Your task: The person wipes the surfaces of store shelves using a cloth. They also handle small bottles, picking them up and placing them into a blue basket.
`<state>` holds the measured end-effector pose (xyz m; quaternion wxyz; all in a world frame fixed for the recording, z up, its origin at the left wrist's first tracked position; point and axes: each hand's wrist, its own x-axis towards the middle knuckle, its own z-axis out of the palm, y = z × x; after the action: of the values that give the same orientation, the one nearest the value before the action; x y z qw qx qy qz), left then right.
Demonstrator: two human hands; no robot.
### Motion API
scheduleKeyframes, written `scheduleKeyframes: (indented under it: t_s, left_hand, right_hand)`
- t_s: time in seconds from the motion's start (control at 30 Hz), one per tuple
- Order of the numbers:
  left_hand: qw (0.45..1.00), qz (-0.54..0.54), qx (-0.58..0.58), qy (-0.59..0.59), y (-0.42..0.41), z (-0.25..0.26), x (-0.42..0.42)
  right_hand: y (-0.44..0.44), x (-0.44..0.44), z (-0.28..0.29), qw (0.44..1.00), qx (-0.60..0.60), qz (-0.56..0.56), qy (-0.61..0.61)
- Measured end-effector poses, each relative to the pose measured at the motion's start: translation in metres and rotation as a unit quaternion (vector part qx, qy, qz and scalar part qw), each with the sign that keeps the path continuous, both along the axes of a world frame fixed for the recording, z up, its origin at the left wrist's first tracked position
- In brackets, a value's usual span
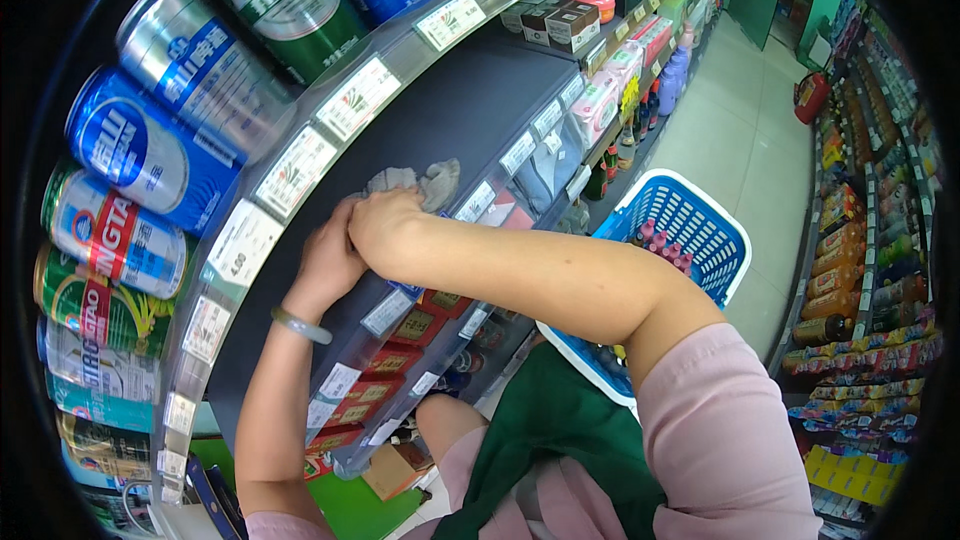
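My right hand (386, 221) is over a grey cloth (420, 181) on the dark shelf board (480, 82); the cloth shows past its fingers. Close against it on the left is my left hand (330, 259), with a pale bangle (301, 325) on the wrist. Its fingers are largely hidden, so whether it also grips the cloth cannot be told. Below my right forearm stands a blue plastic basket (694, 210) with a white rim, holding several pink-capped bottles (664, 244).
Beer cans (150, 150) line the upper shelf behind a curved edge with price tags (296, 171). Small boxes (572, 26) stand at the board's far end. Red boxes (386, 360) fill a lower shelf. Across the aisle floor (757, 142) are stocked shelves (832, 292) and a red fire extinguisher (811, 97).
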<state>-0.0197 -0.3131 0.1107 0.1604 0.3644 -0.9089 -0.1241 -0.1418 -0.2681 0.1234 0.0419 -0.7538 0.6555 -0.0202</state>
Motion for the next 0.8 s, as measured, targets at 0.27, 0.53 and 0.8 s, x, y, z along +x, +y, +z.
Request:
scheduleKeyframes:
  t_s: [0.27,0.53,0.8]
  left_hand:
    - [1.000,-0.030,-0.002,0.006,-0.034,-0.007,-0.108]
    - [0.992,-0.114,0.022,0.043,-0.087,-0.034,-0.213]
    - [0.983,-0.179,-0.037,0.018,-0.137,-0.045,-0.279]
  right_hand:
    - [-0.038,-0.099,0.003,0.995,0.033,-0.092,0.015]
    - [-0.078,-0.178,-0.019,0.957,0.009,-0.279,0.083]
    - [-0.115,-0.236,-0.024,0.949,0.024,-0.298,0.098]
